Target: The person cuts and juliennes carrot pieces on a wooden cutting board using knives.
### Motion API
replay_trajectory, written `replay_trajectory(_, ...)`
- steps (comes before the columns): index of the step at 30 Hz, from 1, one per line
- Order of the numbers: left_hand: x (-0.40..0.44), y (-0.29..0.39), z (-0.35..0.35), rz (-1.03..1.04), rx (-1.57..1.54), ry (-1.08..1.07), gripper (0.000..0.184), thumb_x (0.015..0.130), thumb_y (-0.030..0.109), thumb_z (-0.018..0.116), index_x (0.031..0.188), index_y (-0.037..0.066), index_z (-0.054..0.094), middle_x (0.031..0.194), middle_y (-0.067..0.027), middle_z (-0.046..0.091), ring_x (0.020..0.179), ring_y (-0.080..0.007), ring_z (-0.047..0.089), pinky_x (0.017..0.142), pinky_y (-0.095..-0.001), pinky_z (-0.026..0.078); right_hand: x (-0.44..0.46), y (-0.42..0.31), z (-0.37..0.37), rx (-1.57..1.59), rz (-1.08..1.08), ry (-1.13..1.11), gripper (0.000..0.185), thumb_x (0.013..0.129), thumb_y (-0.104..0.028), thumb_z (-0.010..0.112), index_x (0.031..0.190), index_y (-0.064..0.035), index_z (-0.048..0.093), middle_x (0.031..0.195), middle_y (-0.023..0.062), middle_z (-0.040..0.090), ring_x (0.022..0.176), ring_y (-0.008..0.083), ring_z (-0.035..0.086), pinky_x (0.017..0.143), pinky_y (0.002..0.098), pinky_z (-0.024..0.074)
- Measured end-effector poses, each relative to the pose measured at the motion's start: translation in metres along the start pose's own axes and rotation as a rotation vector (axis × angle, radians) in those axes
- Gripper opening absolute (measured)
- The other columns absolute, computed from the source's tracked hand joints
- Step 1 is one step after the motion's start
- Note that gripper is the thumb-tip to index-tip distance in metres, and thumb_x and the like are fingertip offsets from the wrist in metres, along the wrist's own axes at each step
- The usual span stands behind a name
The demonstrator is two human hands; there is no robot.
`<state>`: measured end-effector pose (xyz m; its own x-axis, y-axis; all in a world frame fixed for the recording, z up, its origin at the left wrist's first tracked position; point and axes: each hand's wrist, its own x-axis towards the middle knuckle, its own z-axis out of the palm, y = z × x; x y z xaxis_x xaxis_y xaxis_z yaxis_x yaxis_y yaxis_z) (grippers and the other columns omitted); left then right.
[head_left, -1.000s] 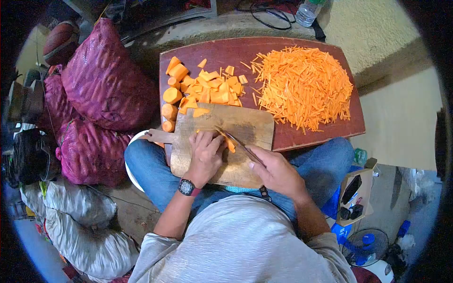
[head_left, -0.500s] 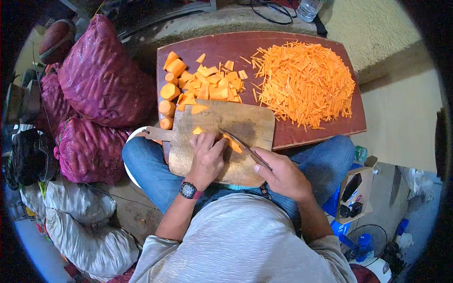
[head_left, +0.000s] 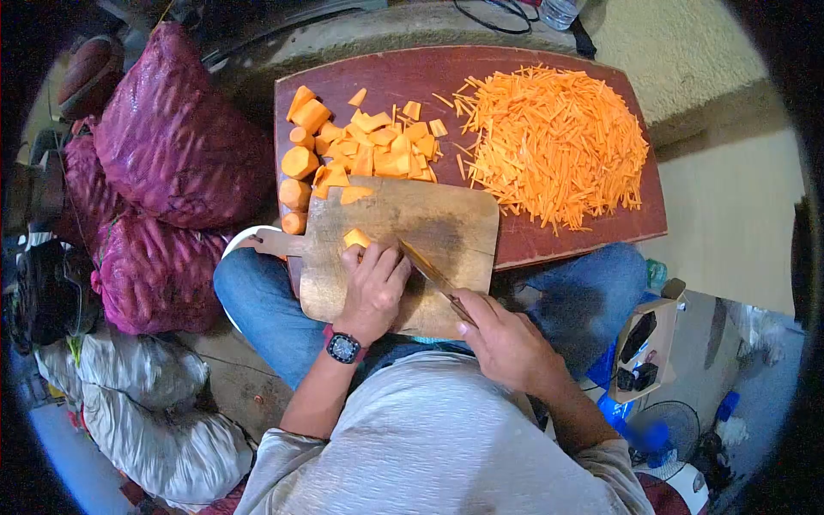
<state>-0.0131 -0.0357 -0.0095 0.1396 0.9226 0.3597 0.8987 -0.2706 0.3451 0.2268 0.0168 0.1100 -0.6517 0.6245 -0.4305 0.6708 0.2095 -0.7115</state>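
Note:
My left hand (head_left: 375,290) presses down on the wooden cutting board (head_left: 463,215) with curled fingers. An orange carrot piece (head_left: 355,238) pokes out past its fingertips; whatever else lies under the fingers is hidden. In my right hand (head_left: 511,343) is a knife (head_left: 427,264), gripped by the handle, its blade slanting up and left until the tip is close beside my left fingers. A flat carrot slice (head_left: 354,195) lies at the board's upper left edge. Beyond the board are cut carrot chunks (head_left: 390,161) and, to the right, a large heap of carrot strips (head_left: 562,146).
A dark red tabletop (head_left: 429,73) carries the carrots, and the board overlaps its near edge. Full purple mesh sacks (head_left: 180,129) stand at the left, with white sacks (head_left: 159,438) below them. A box (head_left: 644,352) and a fan (head_left: 665,429) are at the right.
The carrot slices seen along the blade half a second ago no longer show there. The knife and my right hand have shifted slightly down and left; the whole view has moved a little.

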Motion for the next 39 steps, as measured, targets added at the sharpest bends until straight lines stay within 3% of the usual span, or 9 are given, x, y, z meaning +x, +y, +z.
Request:
replay_trajectory(8, 0.003, 0.002, -0.002, -0.081, -0.046, -0.014, 0.035, 0.084, 0.008, 0.066, 0.118, 0.0, 0.073, 0.111, -0.0127, 0.067, 0.104, -0.0311, 0.062, 0.097, -0.0502, 0.039, 0.021, 0.002, 0.003, -0.025, 0.085, -0.072, 0.041, 0.11, -0.017, 0.058, 0.146, -0.0023, 0.048, 0.128, 0.0317, 0.067, 0.115, 0.0549, 0.067, 0.092, 0.0609, 0.056)
replay_trajectory(11, -0.001, -0.001, 0.002, -0.059, -0.034, 0.011, 0.035, 0.084, 0.007, 0.066, 0.118, 0.0, 0.074, 0.111, -0.0129, 0.067, 0.104, -0.0314, 0.062, 0.097, -0.0502, 0.039, 0.035, 0.001, 0.004, 0.013, 0.009, -0.064, 0.039, 0.11, -0.017, 0.057, 0.145, -0.002, 0.048, 0.127, 0.032, 0.068, 0.115, 0.0549, 0.067, 0.092, 0.0611, 0.0556)
replay_trajectory(21, 0.001, 0.004, 0.002, -0.061, -0.009, 0.04, 0.036, 0.085, 0.009, 0.066, 0.119, 0.001, 0.074, 0.11, -0.0128, 0.068, 0.105, -0.0308, 0.063, 0.099, -0.0503, 0.039, 0.025, 0.004, 0.009, 0.019, 0.087, -0.057, 0.038, 0.11, -0.014, 0.057, 0.145, -0.0006, 0.049, 0.126, 0.0339, 0.067, 0.114, 0.0552, 0.067, 0.092, 0.0597, 0.0554)
replay_trajectory(23, 0.001, 0.003, 0.002, -0.057, -0.019, 0.045, 0.035, 0.085, 0.009, 0.066, 0.119, 0.001, 0.074, 0.11, -0.0124, 0.068, 0.105, -0.0305, 0.063, 0.099, -0.0501, 0.04, 0.036, 0.006, 0.014, 0.032, -0.048, 0.019, 0.038, 0.11, -0.013, 0.056, 0.145, -0.0004, 0.05, 0.126, 0.0335, 0.067, 0.115, 0.0549, 0.067, 0.092, 0.0588, 0.0554)
replay_trajectory(27, 0.001, 0.002, 0.003, -0.058, 0.002, 0.061, 0.035, 0.085, 0.009, 0.066, 0.119, 0.001, 0.074, 0.11, -0.0122, 0.068, 0.105, -0.0306, 0.063, 0.1, -0.0499, 0.04, 0.029, 0.002, 0.01, 0.064, -0.082, 0.042, 0.036, 0.11, -0.013, 0.056, 0.143, -0.0002, 0.051, 0.124, 0.0338, 0.068, 0.114, 0.055, 0.067, 0.093, 0.0586, 0.055)
replay_trajectory(29, 0.001, 0.004, 0.001, -0.054, 0.002, 0.054, 0.035, 0.085, 0.009, 0.066, 0.118, 0.001, 0.074, 0.11, -0.012, 0.068, 0.105, -0.0306, 0.063, 0.1, -0.0501, 0.04, 0.014, -0.005, 0.005, 0.091, 0.044, -0.006, 0.036, 0.11, -0.013, 0.057, 0.142, -0.0003, 0.051, 0.121, 0.0341, 0.069, 0.113, 0.0553, 0.067, 0.092, 0.0589, 0.0546)
replay_trajectory(33, 0.001, 0.004, 0.003, -0.078, -0.03, 0.033, 0.035, 0.085, 0.01, 0.067, 0.118, 0.001, 0.074, 0.109, -0.0116, 0.067, 0.106, -0.0304, 0.062, 0.101, -0.0504, 0.04, 0.03, 0.002, 0.019, 0.031, 0.085, 0.005, 0.035, 0.109, -0.013, 0.057, 0.142, -0.0005, 0.052, 0.118, 0.034, 0.069, 0.113, 0.0552, 0.067, 0.091, 0.0587, 0.0546)
replay_trajectory(35, 0.001, 0.006, 0.002, -0.075, -0.027, 0.055, 0.035, 0.084, 0.011, 0.067, 0.117, 0.001, 0.074, 0.109, -0.0113, 0.067, 0.106, -0.0301, 0.062, 0.102, -0.0508, 0.04, 0.047, -0.001, 0.017, 0.024, -0.07, 0.046, 0.035, 0.109, -0.013, 0.057, 0.142, -0.0004, 0.052, 0.119, 0.0336, 0.069, 0.114, 0.0554, 0.066, 0.092, 0.0583, 0.0549)
replay_trajectory(39, -0.001, 0.002, 0.004, -0.073, -0.005, 0.065, 0.036, 0.084, 0.012, 0.067, 0.118, 0.001, 0.074, 0.109, -0.0114, 0.067, 0.105, -0.0301, 0.062, 0.103, -0.0515, 0.039, 0.035, 0.0, 0.016, 0.01, -0.064, 0.038, 0.035, 0.109, -0.014, 0.058, 0.142, 0.0, 0.052, 0.118, 0.0339, 0.069, 0.113, 0.056, 0.066, 0.091, 0.0583, 0.055)
